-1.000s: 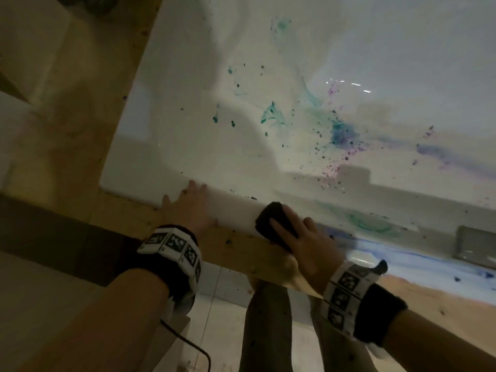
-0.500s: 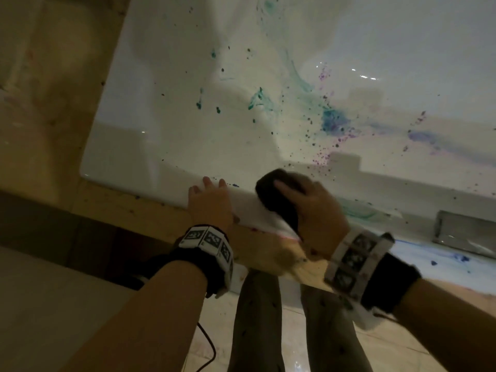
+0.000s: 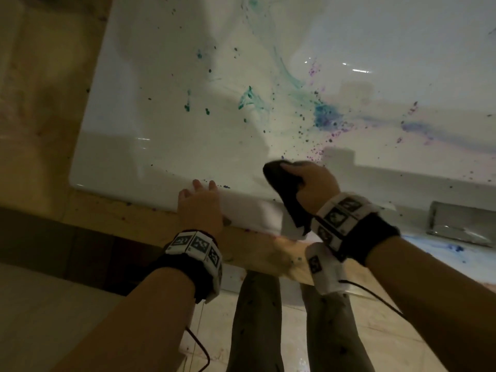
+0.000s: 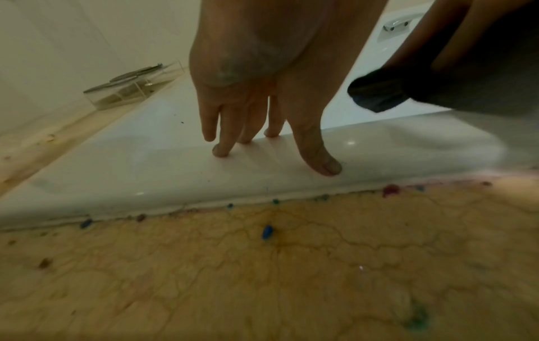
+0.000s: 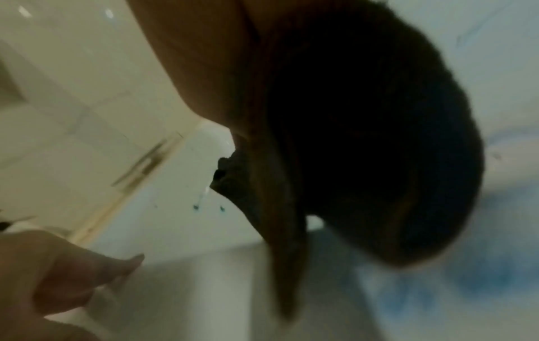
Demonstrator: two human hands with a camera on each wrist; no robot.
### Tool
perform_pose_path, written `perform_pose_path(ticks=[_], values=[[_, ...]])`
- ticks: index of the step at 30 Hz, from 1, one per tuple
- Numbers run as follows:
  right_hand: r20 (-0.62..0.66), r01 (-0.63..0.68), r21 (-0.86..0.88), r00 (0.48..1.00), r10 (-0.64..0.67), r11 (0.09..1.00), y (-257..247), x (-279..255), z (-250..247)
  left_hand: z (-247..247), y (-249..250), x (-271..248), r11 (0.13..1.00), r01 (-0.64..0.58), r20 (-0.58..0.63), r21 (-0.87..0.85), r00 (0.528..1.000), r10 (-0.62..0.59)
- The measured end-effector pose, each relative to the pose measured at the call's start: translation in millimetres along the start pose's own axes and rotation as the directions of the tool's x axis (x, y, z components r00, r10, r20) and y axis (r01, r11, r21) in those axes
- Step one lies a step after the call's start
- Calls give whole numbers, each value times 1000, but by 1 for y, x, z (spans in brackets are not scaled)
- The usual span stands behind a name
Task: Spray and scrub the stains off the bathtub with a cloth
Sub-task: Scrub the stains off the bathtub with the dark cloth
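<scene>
Head view shows the dark cloth (image 3: 284, 189) bunched in the right hand (image 3: 314, 186), whose fingers curl round it and hold it over the bathtub's near rim, at the inner edge. From the left wrist view the cloth (image 4: 379, 92) sits just right of the left hand (image 4: 256, 92), apart from it. That left hand lies flat on the white bathtub (image 3: 161, 130) rim, fingers (image 4: 221, 150) straight and spread, tips and thumb touching the enamel, holding nothing. Beyond both hands, green, blue and purple stains (image 3: 324, 116) spatter and streak the tub's inner wall and floor. Small coloured specks (image 4: 267, 231) dot the wooden surround (image 4: 262, 276) along the tub's edge. A clear box (image 4: 134, 87) with metal tools rests on the surround further left.
</scene>
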State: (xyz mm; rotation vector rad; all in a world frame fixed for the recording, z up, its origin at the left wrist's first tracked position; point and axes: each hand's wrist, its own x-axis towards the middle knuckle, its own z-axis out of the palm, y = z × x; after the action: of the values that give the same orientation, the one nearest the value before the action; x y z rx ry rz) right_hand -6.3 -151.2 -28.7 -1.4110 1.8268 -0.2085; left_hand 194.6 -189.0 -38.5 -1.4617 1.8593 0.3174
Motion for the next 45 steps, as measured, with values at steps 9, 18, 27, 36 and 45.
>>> perform_pose_path(ticks=[9,18,27,36,45], values=[[133,327,-415,945,-299,849,57,-80,35,14,43,-35,936,-313,-99,-159,949,301],[24,20,-183,1000,-15,983,59,-29,10,5,54,-32,941,-247,-52,-232,969,241],[117,293,-254,955,-272,922,86,-82,-2,-2,58,-29,963,-231,1,-139,972,234],[-24,1,-233,1000,-7,973,99,-31,-22,-6,63,-30,972,-218,-22,-82,976,217],[102,168,-212,983,-149,963,117,-101,-33,2,128,-54,882,-449,-12,-145,892,452]])
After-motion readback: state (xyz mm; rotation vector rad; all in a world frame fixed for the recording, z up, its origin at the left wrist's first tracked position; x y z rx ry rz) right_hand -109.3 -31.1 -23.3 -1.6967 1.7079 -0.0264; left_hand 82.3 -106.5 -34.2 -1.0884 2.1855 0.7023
